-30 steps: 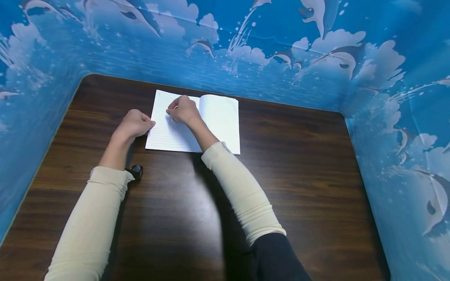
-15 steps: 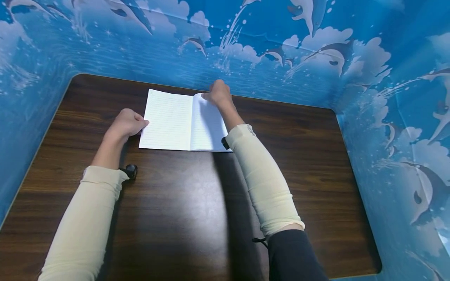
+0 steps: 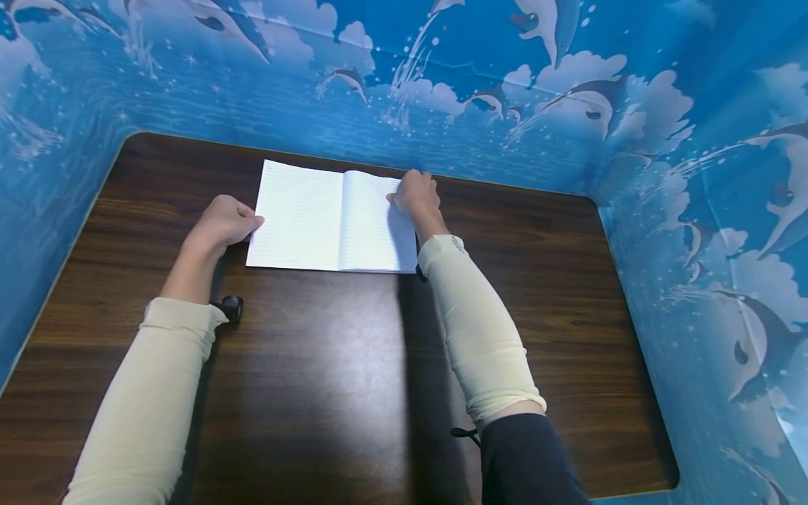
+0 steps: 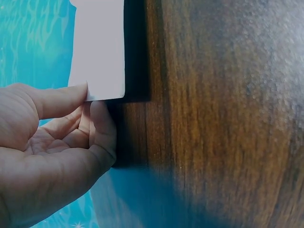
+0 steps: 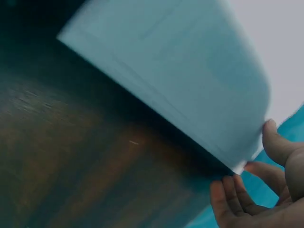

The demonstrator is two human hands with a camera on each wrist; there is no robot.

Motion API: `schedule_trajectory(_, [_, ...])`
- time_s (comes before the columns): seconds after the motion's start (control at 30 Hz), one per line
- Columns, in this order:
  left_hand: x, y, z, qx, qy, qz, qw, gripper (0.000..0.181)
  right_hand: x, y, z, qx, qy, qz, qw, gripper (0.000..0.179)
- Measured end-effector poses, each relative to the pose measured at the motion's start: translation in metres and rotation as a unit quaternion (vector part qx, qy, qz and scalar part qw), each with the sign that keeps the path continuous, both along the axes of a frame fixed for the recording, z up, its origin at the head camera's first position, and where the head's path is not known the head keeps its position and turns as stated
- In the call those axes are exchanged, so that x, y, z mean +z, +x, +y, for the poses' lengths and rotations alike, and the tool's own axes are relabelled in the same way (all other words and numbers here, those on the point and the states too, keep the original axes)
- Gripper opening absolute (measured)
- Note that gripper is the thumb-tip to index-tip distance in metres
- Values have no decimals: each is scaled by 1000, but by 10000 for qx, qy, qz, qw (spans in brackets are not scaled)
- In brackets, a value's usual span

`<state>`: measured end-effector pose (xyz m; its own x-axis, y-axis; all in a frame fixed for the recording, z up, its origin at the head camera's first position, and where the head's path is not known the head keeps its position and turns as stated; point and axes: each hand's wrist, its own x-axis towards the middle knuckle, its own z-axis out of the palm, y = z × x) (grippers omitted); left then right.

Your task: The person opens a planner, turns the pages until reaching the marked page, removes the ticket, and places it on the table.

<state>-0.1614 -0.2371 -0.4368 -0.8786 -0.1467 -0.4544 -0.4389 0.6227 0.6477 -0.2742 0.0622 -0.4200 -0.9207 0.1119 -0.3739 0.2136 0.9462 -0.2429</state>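
An open notebook (image 3: pixel 297 217) with white lined pages lies near the far edge of the table. At its left edge, my left hand (image 3: pixel 224 219) pinches the notebook, thumb on top and fingers curled beneath, as the left wrist view shows. My right hand (image 3: pixel 418 193) is at the far right corner of the right-hand page. In the right wrist view, the thumb (image 5: pixel 275 140) lies against that page (image 5: pixel 180 85), which looks shaded and slightly blurred, while the other fingers sit at the corner and under the edge.
A dark brown wooden table (image 3: pixel 315 393) with rounded corners carries the notebook. Blue dolphin-print sheeting (image 3: pixel 404 91) stands along its far, left and right sides. A small black device (image 3: pixel 231 307) is strapped at the left wrist.
My right hand has moved from over the left page across to the far edge, then to the right page's far corner. The left hand keeps its hold; the view has shifted slightly.
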Motion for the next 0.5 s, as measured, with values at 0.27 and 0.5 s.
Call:
schedule_trajectory(0.27, [2, -2, 1, 16, -40, 46, 10000, 33, -16, 3, 2, 287, 441, 531, 9972, 47])
schedule_trajectory(0.5, [3, 0, 2, 95, -8, 59, 9999, 31, -15, 4, 2, 457, 184, 734, 9961, 43])
